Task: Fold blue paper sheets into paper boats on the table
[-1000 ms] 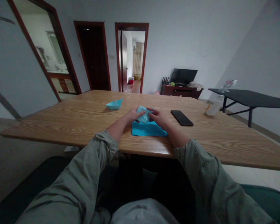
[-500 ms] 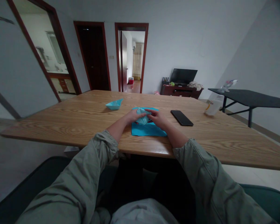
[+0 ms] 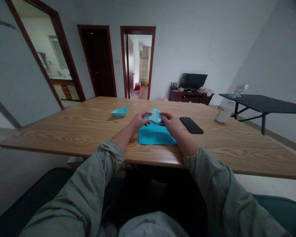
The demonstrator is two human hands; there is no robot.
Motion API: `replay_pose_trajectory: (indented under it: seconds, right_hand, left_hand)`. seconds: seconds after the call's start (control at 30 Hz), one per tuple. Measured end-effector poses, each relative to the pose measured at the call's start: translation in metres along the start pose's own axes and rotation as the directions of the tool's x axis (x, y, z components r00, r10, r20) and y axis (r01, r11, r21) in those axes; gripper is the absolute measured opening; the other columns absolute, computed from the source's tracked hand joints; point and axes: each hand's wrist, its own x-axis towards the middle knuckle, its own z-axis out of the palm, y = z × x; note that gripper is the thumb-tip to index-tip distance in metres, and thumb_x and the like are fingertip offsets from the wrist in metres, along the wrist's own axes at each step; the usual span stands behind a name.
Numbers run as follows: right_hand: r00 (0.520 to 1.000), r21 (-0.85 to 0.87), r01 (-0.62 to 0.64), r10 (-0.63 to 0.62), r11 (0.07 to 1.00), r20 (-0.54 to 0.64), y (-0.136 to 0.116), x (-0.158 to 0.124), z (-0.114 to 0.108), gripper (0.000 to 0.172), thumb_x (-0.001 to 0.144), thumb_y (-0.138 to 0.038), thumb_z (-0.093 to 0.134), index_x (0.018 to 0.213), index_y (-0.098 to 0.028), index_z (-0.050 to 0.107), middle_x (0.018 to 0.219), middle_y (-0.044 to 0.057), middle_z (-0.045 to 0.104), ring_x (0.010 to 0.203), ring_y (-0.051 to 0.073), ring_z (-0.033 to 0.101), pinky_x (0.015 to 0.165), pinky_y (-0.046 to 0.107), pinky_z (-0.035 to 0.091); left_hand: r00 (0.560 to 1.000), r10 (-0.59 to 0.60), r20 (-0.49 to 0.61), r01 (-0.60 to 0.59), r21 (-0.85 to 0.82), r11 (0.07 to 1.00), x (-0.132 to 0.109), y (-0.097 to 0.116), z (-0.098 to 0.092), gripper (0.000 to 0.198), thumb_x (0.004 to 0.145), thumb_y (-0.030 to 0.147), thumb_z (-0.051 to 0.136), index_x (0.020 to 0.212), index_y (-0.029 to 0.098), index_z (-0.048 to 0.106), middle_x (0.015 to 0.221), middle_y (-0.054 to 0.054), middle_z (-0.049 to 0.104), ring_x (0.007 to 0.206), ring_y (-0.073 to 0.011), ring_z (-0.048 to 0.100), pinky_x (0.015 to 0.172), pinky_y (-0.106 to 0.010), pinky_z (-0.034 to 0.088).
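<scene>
My left hand (image 3: 138, 120) and my right hand (image 3: 170, 122) pinch a small folded light-blue paper piece (image 3: 155, 116) between them, just above the wooden table (image 3: 76, 128). The piece has a pointed top and sits over a flat stack of blue paper sheets (image 3: 155, 136). Both hands have their fingers closed on its lower corners. A finished blue paper boat (image 3: 120, 111) lies on the table to the left, beyond my left hand.
A black phone (image 3: 191, 125) lies right of my hands. A white cup (image 3: 222, 113) stands at the table's far right. A dark side table (image 3: 263, 104) stands beyond it. Doorways and a TV cabinet (image 3: 191, 95) line the far wall.
The folded piece went from a bunched shape low between the hands to a flatter pointed shape held farther from me. More of the blue stack shows now.
</scene>
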Motion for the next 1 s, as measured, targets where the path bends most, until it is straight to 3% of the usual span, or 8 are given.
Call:
replay_pose_trajectory:
  seconds: [0.1,0.2,0.37,0.6,0.77,0.9,1.0]
  right_hand:
    - [0.999,0.001,-0.026,0.026,1.000,0.044,-0.005,-0.003,0.000,0.033,0.075,-0.029,0.058,0.106,-0.019,0.062,0.082,0.002,0.065,0.066,0.014,0.064,0.057,0.028,0.055]
    - [0.996,-0.021,-0.050,0.051,0.999,0.073,-0.011,-0.007,0.000,0.038,0.073,-0.025,0.054,0.109,-0.020,0.061,0.082,0.002,0.066,0.068,0.015,0.065,0.056,0.026,0.054]
    - [0.995,-0.087,0.016,-0.007,0.996,0.097,-0.011,-0.008,0.000,0.042,0.072,-0.028,0.057,0.113,-0.020,0.060,0.084,0.002,0.065,0.067,0.015,0.065,0.054,0.025,0.053]
    - [0.991,-0.172,0.077,-0.056,0.982,0.123,-0.005,-0.005,-0.002,0.036,0.073,-0.026,0.061,0.108,-0.019,0.066,0.081,0.002,0.064,0.065,0.013,0.062,0.053,0.025,0.055]
    - [0.993,-0.147,0.066,-0.051,0.987,0.109,-0.006,-0.006,-0.004,0.027,0.073,-0.031,0.068,0.096,-0.017,0.070,0.083,0.004,0.066,0.069,0.015,0.061,0.053,0.026,0.056]
    - [0.988,-0.109,0.054,-0.038,0.993,0.148,-0.006,-0.005,-0.005,0.032,0.078,-0.042,0.067,0.095,-0.015,0.072,0.085,0.006,0.069,0.073,0.017,0.062,0.055,0.026,0.056]
    - [0.990,-0.085,0.030,-0.018,0.996,0.142,-0.004,-0.004,-0.006,0.036,0.078,-0.046,0.067,0.095,-0.015,0.072,0.086,0.007,0.070,0.074,0.016,0.063,0.056,0.025,0.056]
  left_hand:
    - [0.997,0.066,-0.027,-0.065,0.047,0.997,0.000,0.000,-0.003,0.051,0.064,0.008,0.063,0.115,0.015,0.061,0.082,-0.001,0.067,0.064,-0.0094,0.061,0.054,-0.018,0.046]
    - [0.996,0.075,-0.047,-0.071,0.074,0.995,0.002,-0.001,-0.007,0.044,0.067,0.013,0.064,0.110,0.013,0.065,0.075,-0.001,0.066,0.062,-0.0095,0.060,0.054,-0.019,0.045]
    - [0.996,0.082,-0.048,-0.077,0.081,0.994,0.002,-0.003,-0.009,0.040,0.073,0.030,0.067,0.110,0.014,0.067,0.079,-0.004,0.068,0.066,-0.0120,0.063,0.054,-0.021,0.046]
    - [0.997,0.072,-0.031,-0.070,0.068,0.995,0.000,-0.003,-0.008,0.043,0.070,0.028,0.071,0.110,0.014,0.069,0.081,-0.005,0.069,0.070,-0.0135,0.064,0.056,-0.021,0.047]
    - [0.997,0.068,-0.030,-0.065,0.083,0.994,-0.001,-0.002,-0.009,0.041,0.069,0.042,0.074,0.099,0.014,0.073,0.079,-0.005,0.070,0.070,-0.0145,0.063,0.056,-0.023,0.049]
    - [0.997,0.074,-0.034,-0.071,0.091,0.993,-0.001,-0.001,-0.009,0.043,0.072,0.052,0.071,0.087,0.012,0.073,0.074,-0.006,0.068,0.066,-0.0151,0.062,0.054,-0.024,0.049]
    - [0.997,0.072,-0.028,-0.070,0.073,0.995,0.002,-0.005,-0.011,0.045,0.075,0.053,0.068,0.094,0.012,0.071,0.079,-0.007,0.069,0.066,-0.0147,0.065,0.053,-0.023,0.049]
